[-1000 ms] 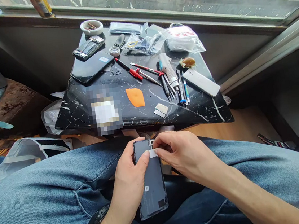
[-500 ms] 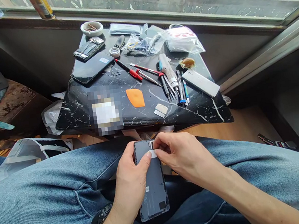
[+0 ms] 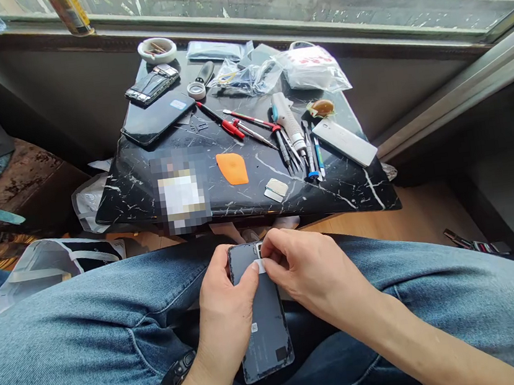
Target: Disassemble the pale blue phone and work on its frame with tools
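Note:
A dark phone back cover [image 3: 264, 323] rests over my lap between my jeans-clad knees. My left hand [image 3: 225, 312] grips it from the left side, thumb pressed on its upper face beside a small white strip [image 3: 261, 267]. My right hand [image 3: 311, 270] is closed in a pinch on that white strip near the cover's camera cutout at the top. A black watch strap sits on my left wrist.
A black marble-pattern table [image 3: 360, 189] stands ahead with an orange pick [image 3: 232, 168], red-handled screwdrivers [image 3: 230, 126], a grey driver [image 3: 289, 121], a white phone [image 3: 344, 141], a dark phone [image 3: 158, 117], an opened phone [image 3: 152, 83] and plastic bags [image 3: 311, 67]. Another person's legs are at far left.
The back cover and both hands have slid slightly down and left in view; the right hand's pinch on the white strip is a little tighter.

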Available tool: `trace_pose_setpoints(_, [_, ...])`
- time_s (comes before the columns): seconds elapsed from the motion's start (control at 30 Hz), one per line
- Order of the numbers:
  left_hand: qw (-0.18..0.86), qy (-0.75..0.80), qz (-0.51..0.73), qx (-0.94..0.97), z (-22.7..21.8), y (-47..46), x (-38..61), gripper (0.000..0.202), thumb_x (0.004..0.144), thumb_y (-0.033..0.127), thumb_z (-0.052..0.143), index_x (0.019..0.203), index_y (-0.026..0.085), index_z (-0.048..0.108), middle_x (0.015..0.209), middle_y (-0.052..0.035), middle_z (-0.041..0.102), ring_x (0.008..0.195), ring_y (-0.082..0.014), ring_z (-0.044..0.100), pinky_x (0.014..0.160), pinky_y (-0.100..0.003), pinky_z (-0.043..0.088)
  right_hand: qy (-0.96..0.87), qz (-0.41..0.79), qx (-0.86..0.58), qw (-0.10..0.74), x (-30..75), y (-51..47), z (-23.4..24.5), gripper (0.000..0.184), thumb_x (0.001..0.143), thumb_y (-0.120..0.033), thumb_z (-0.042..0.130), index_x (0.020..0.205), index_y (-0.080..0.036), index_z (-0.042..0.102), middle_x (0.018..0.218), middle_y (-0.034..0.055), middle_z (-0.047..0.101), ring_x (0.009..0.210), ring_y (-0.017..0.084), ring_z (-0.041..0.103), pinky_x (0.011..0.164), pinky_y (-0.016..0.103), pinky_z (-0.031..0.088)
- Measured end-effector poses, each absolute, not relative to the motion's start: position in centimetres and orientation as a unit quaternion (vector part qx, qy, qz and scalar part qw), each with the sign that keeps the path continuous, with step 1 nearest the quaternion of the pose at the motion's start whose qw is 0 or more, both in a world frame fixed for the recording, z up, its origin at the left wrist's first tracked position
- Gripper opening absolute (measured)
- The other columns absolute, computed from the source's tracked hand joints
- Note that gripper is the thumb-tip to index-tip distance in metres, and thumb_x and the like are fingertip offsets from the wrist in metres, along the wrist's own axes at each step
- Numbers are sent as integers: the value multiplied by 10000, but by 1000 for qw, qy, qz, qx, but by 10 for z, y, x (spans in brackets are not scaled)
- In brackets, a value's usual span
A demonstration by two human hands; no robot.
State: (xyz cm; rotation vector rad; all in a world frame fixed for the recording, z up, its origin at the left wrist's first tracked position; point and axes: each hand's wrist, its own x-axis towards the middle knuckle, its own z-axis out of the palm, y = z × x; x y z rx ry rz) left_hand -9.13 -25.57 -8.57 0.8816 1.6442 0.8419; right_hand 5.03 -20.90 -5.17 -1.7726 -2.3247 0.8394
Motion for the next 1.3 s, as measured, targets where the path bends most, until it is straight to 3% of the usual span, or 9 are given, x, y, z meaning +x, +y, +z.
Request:
trace_pose_setpoints(0.3, [498,697,359,371,-88,-255,-93,144,861,337,646,961,247,595,883,47,671,775,-147,594,699,-256,485,-729,294,-617,36,52,-206,-50,98,831,-226,626,772,-228,548,678,-38,630,597,133,531,566,260,279])
trace_pose_setpoints(0.43, [516,685,396,329,-86,-256,-94,204,848,366,670,998,245,604,892,36,682,739,-140,596,664,-244,505,-649,435,-622,50,59,-204,-53,138,857,-334,627,772,-227,615,644,-36,622,588,133,531,546,245,319])
trace_pose_setpoints(0.53, [538,674,419,284,-84,-256,-94,260,817,382,701,1005,234,599,880,27,675,698,-135,588,616,-235,513,-594,565,-566,90,62,-206,-59,161,878,-334,599,797,-205,653,678,-26,613,621,127,541,550,223,368])
trace_pose_setpoints(0.67, [552,670,427,254,-83,-254,-95,373,781,408,740,1075,247,577,880,30,652,677,-136,584,580,-234,517,-546,628,-538,135,61,-209,-64,157,875,-317,607,796,-185,639,669,-32,563,613,115,522,550,209,396])
trace_pose_setpoints(0.87, [521,688,421,281,-83,-253,-95,436,741,389,787,1095,262,565,882,35,643,725,-137,612,672,-242,518,-564,611,-537,144,59,-208,-58,161,891,-303,593,798,-180,638,663,-31,569,605,112,517,538,203,393])
trace_pose_setpoints(1.1, [483,698,407,337,-84,-255,-97,376,783,405,773,1080,284,575,920,46,633,772,-139,607,753,-258,509,-659,461,-573,159,49,-214,-52,229,929,-235,536,702,-201,531,588,-55,485,551,103,422,513,225,285])
trace_pose_setpoints(1.3, [471,692,421,350,-81,-252,-99,354,787,370,771,1086,294,596,963,48,636,789,-139,586,733,-241,499,-690,404,-573,178,46,-220,-54,229,952,-233,514,726,-204,506,618,-48,503,573,113,437,559,247,298])
